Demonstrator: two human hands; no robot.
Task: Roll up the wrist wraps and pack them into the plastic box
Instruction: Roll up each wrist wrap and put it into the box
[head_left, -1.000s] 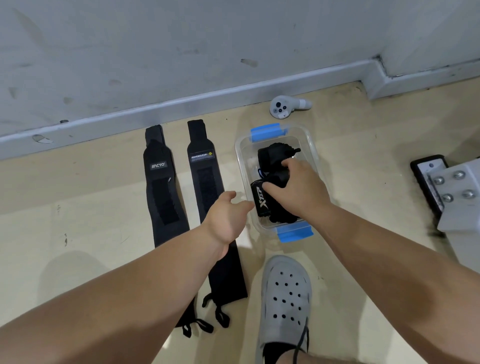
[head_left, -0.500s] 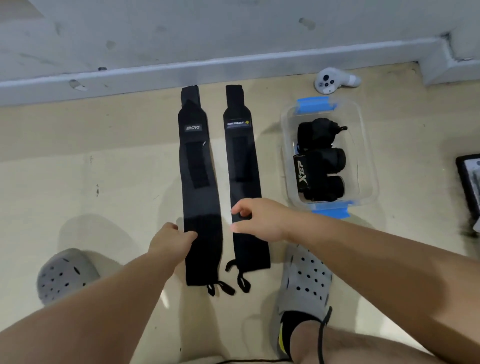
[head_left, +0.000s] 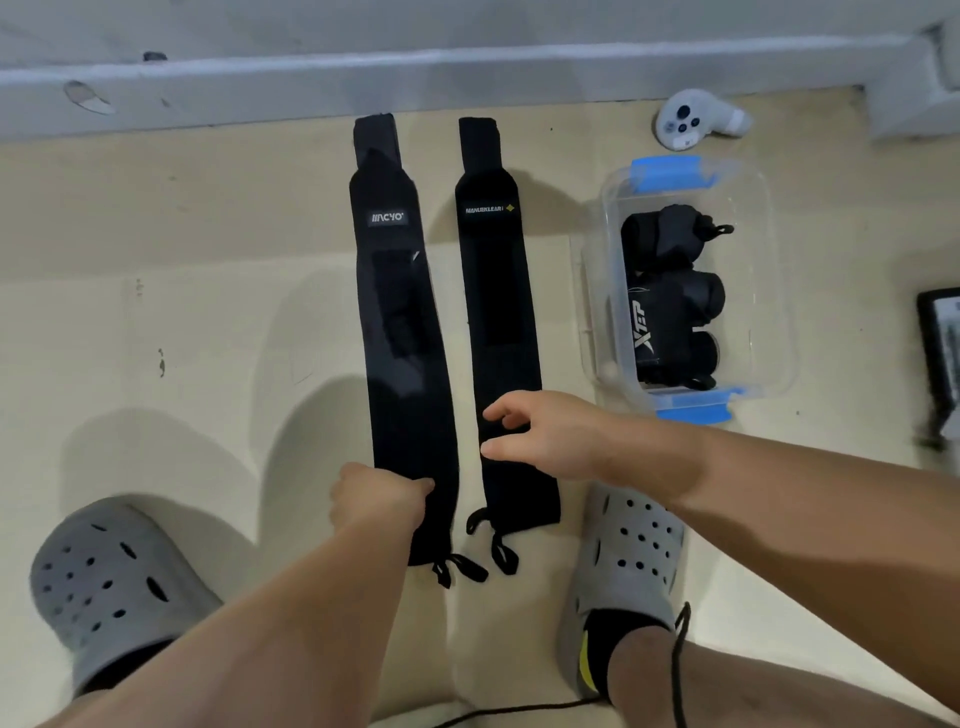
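Two black wrist wraps lie flat and side by side on the beige floor. My left hand (head_left: 376, 501) has curled fingers at the near end of the left wrist wrap (head_left: 397, 332), with the thumb on its fabric. My right hand (head_left: 545, 436) hovers with relaxed, spread fingers over the near part of the right wrist wrap (head_left: 498, 312) and holds nothing. To the right stands the clear plastic box (head_left: 776, 291) with blue clips. It holds three rolled black wraps (head_left: 670, 296).
A white controller (head_left: 696, 122) lies by the baseboard (head_left: 467, 73) behind the box. My feet in grey clogs (head_left: 114, 582) (head_left: 634, 551) flank the wraps' near ends. A black device (head_left: 943, 338) sits at the right edge, and a black cable (head_left: 519, 709) runs along the bottom.
My right hand left the rolled wrap in the box and came over the right flat wrap. My left hand moved from the box to the near end of the left wrap.
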